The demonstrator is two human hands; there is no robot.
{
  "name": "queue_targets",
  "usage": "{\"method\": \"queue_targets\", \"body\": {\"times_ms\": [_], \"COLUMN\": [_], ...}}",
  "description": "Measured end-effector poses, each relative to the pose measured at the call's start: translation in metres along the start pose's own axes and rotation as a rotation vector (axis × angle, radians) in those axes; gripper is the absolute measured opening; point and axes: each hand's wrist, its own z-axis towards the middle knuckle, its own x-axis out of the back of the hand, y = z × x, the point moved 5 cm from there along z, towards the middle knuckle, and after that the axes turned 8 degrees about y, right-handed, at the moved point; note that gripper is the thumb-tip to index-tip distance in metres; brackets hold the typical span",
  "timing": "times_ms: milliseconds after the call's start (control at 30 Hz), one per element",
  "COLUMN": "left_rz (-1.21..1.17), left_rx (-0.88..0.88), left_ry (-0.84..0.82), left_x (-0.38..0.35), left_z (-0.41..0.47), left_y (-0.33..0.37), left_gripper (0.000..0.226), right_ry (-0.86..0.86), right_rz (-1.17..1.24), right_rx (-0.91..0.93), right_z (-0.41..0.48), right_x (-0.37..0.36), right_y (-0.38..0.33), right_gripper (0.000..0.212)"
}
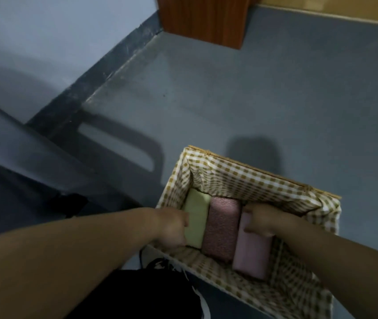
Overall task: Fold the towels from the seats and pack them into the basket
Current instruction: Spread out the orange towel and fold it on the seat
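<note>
Woven basket with brown-checked cloth lining holds three folded towels. Left hand: fingers hidden beside pale green folded towel, grip unclear. Right hand: fingers curled on pale pink smooth towel. Dusty-pink textured towel lies between the fingers. Packing looks nearly done; no seats identifiable.

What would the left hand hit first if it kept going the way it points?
The green towel: the left hand points at its side in the basket and seems to touch it.

grey flr | pale-blue wall | wood cab. | dim lt
</note>
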Motion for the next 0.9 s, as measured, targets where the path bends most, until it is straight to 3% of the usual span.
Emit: {"method": "queue_targets", "body": {"times_ms": [167, 300, 400, 600, 733, 900], "left_rz": [-0.092, -0.236, -0.202, -0.129, -0.264, -0.473], "left_rx": [0.084, 0.238, 0.442, 0.997, 1.26, 1.512], "left_ry": [0.213, 0.642, 0.883, 1.075, 1.216, 1.428], "left_x": [0.058, 0.068, 0.041, -0.068, -0.143, -0.237], "left_z": [-0.113, -0.242, -0.326, -0.493, -0.59, -0.68], "left_y": [-0.045, -0.093, -0.138, -0.233, -0.271, -0.314], "left_gripper": [0.048, 0.04, 0.049, 0.06, 0.051, 0.061], "right_ry": [0.222, 0.407, 0.49, 0.403, 0.306, 0.103], "right_rz": [0.082, 0.114, 0.132, -0.118, -0.176, -0.189], "right_rx": [0.326, 0.64, 0.861, 1.194, 1.302, 1.416], "right_z": [-0.067, -0.156, -0.219, -0.321, -0.368, -0.419], "right_x": [0.068, 0.118, 0.128, 0.07, 0.008, -0.082], "right_y": [-0.119, -0.244, -0.322, -0.501, -0.597, -0.7], "right_gripper": [0.06, 0.054, 0.046, 0.058, 0.066, 0.073]}}
